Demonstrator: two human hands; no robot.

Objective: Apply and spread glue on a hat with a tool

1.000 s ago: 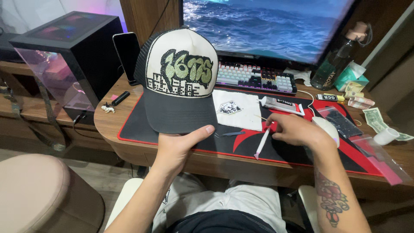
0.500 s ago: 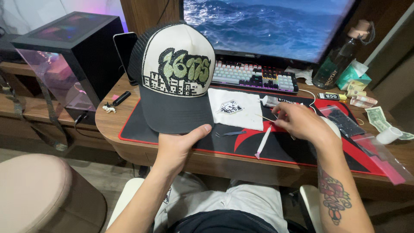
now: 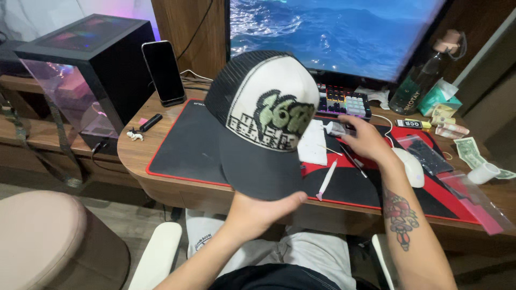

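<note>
Black-brimmed cap [image 3: 263, 123] now lifted by left hand [image 3: 260, 209], right hand [image 3: 363, 140] reaching farther

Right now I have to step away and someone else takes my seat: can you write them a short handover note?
Left hand: grips the brim of the black-and-white cap, held up over the desk mat.
Right hand: open, over the mat near the thin black tool; nothing gripped.
White patch sheet and white pen lie on the mat beside the cap.
Done: cap lifted.
Left: the sheet and the tools are untouched.
</note>
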